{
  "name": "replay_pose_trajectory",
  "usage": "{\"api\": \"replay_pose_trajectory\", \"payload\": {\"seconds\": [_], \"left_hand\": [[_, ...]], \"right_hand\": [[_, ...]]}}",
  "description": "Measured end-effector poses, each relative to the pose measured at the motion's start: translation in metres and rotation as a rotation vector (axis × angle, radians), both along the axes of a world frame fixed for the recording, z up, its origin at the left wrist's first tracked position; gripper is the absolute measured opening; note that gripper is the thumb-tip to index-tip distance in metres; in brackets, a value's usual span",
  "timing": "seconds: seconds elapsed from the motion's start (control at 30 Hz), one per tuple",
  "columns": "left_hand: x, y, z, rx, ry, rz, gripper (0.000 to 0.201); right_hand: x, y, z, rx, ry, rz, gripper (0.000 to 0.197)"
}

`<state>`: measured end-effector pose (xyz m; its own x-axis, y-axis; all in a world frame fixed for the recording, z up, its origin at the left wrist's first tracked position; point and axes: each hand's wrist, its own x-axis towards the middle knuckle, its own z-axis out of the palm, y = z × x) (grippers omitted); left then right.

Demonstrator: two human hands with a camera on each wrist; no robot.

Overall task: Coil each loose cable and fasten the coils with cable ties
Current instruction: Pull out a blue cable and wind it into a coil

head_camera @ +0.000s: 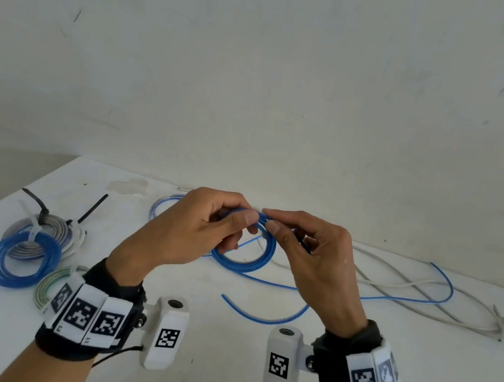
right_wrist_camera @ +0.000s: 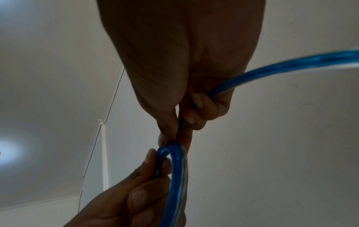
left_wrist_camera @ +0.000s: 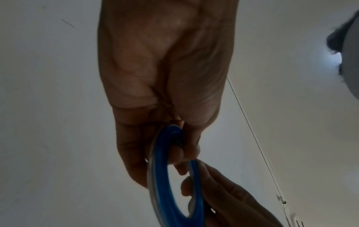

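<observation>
Both hands [head_camera: 191,230] [head_camera: 315,260] pinch the blue cable coil [head_camera: 243,255].

Tied coils [head_camera: 25,249] lie left on the table [head_camera: 216,367], loose cables [head_camera: 409,295] right.

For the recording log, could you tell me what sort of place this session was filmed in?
Probably a bare indoor room used as a makeshift workbench: a plain white table against a scuffed white wall, with tied cable coils, loose cables and black cable ties.
</observation>
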<state>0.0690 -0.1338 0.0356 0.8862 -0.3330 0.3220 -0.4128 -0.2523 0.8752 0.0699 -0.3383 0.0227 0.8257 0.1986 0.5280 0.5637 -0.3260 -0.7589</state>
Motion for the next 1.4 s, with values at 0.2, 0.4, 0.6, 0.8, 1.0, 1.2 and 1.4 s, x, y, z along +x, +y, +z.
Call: {"api": "replay_pose_trajectory", "payload": {"seconds": [0.2, 0.4, 0.6, 0.8, 1.0, 1.2, 1.4], "left_hand": [[0.001, -0.006, 0.002, -0.225, -0.035, 0.105, 0.029], [0.001, -0.007, 0.004, -0.429, 0.003, 0.159, 0.032], [0.001, -0.007, 0.002, -0.360, 0.094, 0.042, 0.035], [0.001, 0.002, 0.000, -0.158, 0.128, 0.038, 0.028], [0.001, 0.007, 0.001, -0.168, 0.099, 0.118, 0.029], [0.002, 0.008, 0.004, -0.334, 0.119, 0.153, 0.023], [0.001, 0.006, 0.006, -0.377, 0.164, 0.144, 0.026]], "right_hand": [[-0.006, 0.012, 0.003, 0.226, -0.018, -0.063, 0.017], [-0.010, 0.025, 0.001, 0.383, 0.025, -0.048, 0.014], [-0.006, 0.009, 0.007, 0.405, 0.083, 0.020, 0.016], [-0.004, -0.004, 0.006, 0.066, 0.106, 0.007, 0.009], [-0.006, 0.000, 0.007, 0.029, 0.086, 0.020, 0.013], [-0.007, 0.001, 0.008, 0.074, 0.135, 0.100, 0.039], [-0.008, 0.003, 0.010, 0.255, 0.106, 0.079, 0.026]]}}
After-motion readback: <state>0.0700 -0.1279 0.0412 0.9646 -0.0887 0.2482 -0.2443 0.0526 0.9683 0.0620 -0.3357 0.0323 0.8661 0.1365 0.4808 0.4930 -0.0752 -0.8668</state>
